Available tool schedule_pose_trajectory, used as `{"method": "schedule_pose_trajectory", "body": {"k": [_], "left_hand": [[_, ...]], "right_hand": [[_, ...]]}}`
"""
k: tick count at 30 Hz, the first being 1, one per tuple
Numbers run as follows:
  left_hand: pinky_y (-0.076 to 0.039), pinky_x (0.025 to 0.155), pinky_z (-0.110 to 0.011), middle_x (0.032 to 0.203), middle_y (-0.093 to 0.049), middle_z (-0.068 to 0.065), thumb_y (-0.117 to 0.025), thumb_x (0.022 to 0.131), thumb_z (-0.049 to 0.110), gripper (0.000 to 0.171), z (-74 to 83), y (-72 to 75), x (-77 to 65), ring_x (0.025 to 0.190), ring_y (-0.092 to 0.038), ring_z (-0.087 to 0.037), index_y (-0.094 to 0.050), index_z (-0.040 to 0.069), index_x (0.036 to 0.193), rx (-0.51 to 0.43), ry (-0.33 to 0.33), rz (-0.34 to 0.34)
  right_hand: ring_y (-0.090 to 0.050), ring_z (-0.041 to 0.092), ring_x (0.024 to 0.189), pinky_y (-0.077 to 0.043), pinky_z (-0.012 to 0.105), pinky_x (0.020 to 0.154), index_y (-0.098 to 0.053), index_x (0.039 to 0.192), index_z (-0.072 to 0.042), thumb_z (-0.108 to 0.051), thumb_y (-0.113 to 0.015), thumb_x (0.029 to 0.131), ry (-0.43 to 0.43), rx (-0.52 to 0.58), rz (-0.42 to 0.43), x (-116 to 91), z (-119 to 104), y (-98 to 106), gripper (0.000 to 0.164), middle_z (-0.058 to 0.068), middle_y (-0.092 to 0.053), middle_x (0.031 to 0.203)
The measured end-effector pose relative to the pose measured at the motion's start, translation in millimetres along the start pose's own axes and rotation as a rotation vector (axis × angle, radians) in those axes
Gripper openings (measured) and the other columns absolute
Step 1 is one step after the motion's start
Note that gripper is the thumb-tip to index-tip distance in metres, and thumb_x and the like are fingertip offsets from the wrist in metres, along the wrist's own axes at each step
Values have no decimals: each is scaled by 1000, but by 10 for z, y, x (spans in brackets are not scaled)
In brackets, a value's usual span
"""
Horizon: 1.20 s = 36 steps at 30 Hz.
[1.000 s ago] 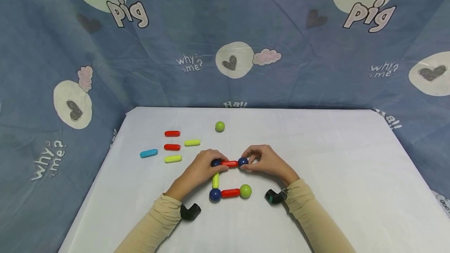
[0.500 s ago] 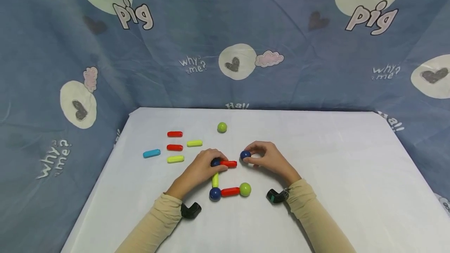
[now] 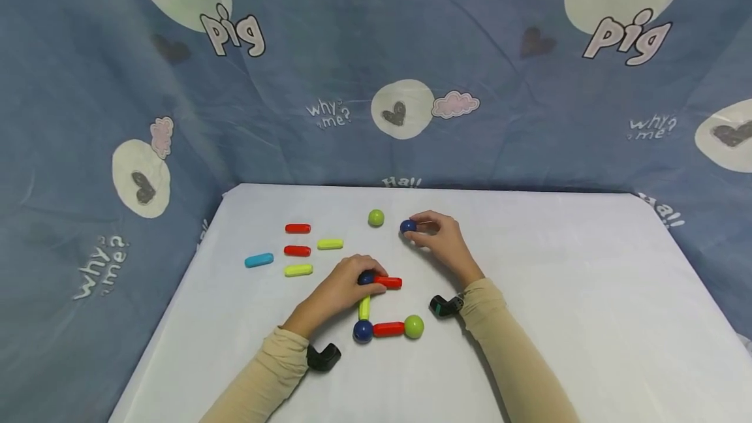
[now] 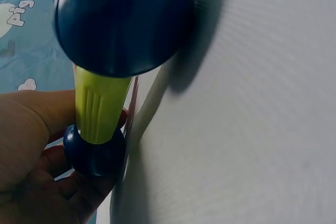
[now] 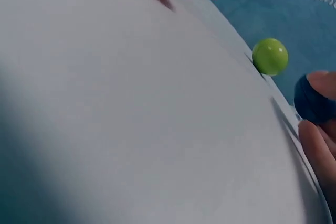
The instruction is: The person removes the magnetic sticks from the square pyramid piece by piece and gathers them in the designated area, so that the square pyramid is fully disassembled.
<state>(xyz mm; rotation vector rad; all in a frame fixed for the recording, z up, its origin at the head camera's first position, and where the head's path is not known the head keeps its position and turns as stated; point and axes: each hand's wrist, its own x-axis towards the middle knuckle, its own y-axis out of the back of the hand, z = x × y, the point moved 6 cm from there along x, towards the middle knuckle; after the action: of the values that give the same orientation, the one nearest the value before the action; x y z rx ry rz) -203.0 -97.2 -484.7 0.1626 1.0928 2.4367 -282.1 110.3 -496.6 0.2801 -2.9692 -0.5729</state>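
Observation:
My left hand (image 3: 346, 286) grips the far blue ball (image 3: 367, 277) of a joined figure, its thumb and fingers also reaching the red rod (image 3: 392, 282) that sticks out to the right. From that ball a yellow-green rod (image 4: 97, 106) runs to a near blue ball (image 4: 126, 22), joined by a red rod (image 3: 389, 329) to a green ball (image 3: 414, 326). Farther back, my right hand (image 3: 442, 238) pinches a loose blue ball (image 3: 408, 227) between thumb and fingers. A loose green ball (image 5: 270, 56) lies just left of it on the white table.
Loose rods lie at the left: two red, one here (image 3: 297, 228), two yellow-green, one here (image 3: 330, 244), and a blue rod (image 3: 259, 260). A patterned blue cloth (image 3: 329, 149) hangs behind the white table (image 3: 558, 279). Black wrist cameras sit on both arms.
My right hand has pulled the blue ball off the red rod's right end and carried it away toward the loose green ball. The left hand keeps its hold on the figure.

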Motion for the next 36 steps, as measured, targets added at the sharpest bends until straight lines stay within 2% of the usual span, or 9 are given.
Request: {"method": "schedule_pose_trajectory", "body": {"k": [4,9,11,27,36], "left_hand": [[-53,103,-44,111,-73,1,-80,92,26,21,-15,-3,-5,108,-62,-18,-76,18,111,-5,2,-10],[-53,103,-44,112,-73,1,-80,91,25,21,0,5,-10,109,-62,-18,-76,18,111,-11,-7,-7],[-53,102,-43,111,-73,1,-80,91,24,20,14,9,-12,107,-62,-18,-76,17,110,-15,-14,-5],[-53,102,-41,109,-73,3,-81,91,24,21,-32,-2,-5,106,-62,-15,-76,19,111,-32,0,0],[-51,106,-43,116,-74,1,-80,91,25,30,-30,-6,-11,113,-64,-17,-76,18,120,-16,-6,-1]], "right_hand": [[-71,29,114,-60,43,92,-72,122,-8,-18,-84,87,32,7,56,153,29,-30,39,13,-74,122],[-68,29,121,-48,46,112,-73,122,-9,-17,-84,87,61,-54,85,219,49,-55,39,12,-74,124],[-67,29,123,-45,46,115,-72,123,-9,-17,-84,87,61,-60,83,215,50,-62,39,12,-74,124],[-64,30,126,-40,49,118,-71,125,-10,-17,-84,87,77,-62,69,195,22,-88,41,12,-74,125],[-64,30,126,-40,49,119,-71,126,-10,-18,-84,86,85,-46,70,197,33,-79,42,11,-74,124]]}}
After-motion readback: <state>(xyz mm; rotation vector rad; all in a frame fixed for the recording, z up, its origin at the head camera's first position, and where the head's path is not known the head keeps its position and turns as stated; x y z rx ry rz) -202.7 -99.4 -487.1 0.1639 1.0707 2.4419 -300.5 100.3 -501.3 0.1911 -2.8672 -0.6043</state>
